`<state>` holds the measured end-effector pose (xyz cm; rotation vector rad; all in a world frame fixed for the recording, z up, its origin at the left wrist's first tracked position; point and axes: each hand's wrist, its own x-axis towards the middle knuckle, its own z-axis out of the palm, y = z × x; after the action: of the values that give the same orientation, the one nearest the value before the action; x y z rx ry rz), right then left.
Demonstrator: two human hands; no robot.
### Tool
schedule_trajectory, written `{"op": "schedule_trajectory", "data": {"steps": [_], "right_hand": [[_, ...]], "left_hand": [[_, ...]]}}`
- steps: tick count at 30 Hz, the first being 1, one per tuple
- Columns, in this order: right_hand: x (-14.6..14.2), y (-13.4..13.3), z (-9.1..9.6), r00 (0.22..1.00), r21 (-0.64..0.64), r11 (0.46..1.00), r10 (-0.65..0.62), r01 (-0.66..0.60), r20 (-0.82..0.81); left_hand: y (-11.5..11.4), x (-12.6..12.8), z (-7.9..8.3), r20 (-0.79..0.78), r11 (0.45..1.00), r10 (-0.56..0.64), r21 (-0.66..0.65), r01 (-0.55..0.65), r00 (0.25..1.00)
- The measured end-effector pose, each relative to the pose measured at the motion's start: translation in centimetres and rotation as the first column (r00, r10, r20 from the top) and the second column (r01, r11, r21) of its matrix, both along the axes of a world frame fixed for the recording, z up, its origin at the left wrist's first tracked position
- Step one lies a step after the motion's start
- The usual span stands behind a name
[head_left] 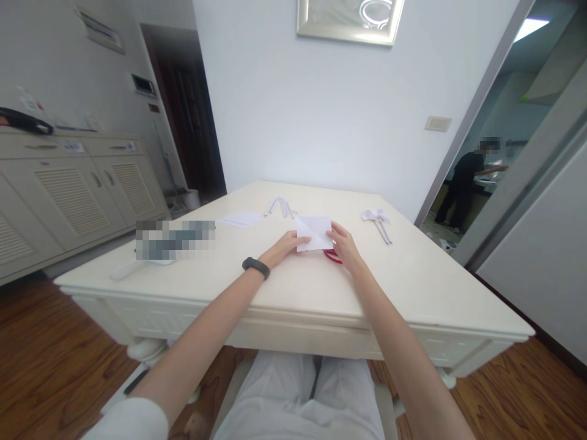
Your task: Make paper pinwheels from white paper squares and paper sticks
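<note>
Between my hands is a folded sheet of white paper (315,231), held up a little over the table with a slanting crease or edge across it. My left hand (290,242) grips its left edge, thumb on the front face. On the right edge, my right hand (343,241) pinches the same sheet. Red-handled scissors (332,256) lie on the table just below the paper, partly hidden by it and by my right hand; their blades do not show.
Flat white sheets (242,219) and several thin white sticks (283,208) lie behind my left hand. Farther right are white paper pieces with sticks (380,226). A blurred-out item (174,239) sits on the table (293,287) at left. A person (465,177) stands in the room at right.
</note>
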<state>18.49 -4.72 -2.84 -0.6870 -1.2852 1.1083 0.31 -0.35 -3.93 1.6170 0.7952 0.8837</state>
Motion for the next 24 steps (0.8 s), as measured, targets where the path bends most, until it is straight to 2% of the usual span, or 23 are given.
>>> {"op": "schedule_trajectory", "data": {"steps": [7, 13, 18, 24], "right_hand": [[-0.7, -1.4, 0.9, 0.993, -0.021, 0.994, 0.111, -0.110, 0.037], [-1.0, -1.3, 0.8, 0.982, -0.051, 0.985, 0.168, -0.164, 0.091], [-0.9, -1.2, 0.4, 0.974, -0.069, 0.986, 0.161, -0.152, 0.158], [-0.3, -0.6, -0.2, 0.959, -0.081, 0.994, 0.089, -0.069, 0.271]], "left_hand": [[-0.1, 0.0, 0.1, -0.029, 0.997, 0.072, 0.037, -0.070, 0.997], [-0.5, -0.1, 0.3, -0.039, 0.995, 0.079, 0.056, -0.077, 0.996], [-0.6, -0.1, 0.3, -0.047, 0.996, 0.061, 0.065, -0.057, 0.997], [-0.6, 0.3, 0.2, -0.079, 0.999, 0.001, 0.053, 0.003, 0.997]]}}
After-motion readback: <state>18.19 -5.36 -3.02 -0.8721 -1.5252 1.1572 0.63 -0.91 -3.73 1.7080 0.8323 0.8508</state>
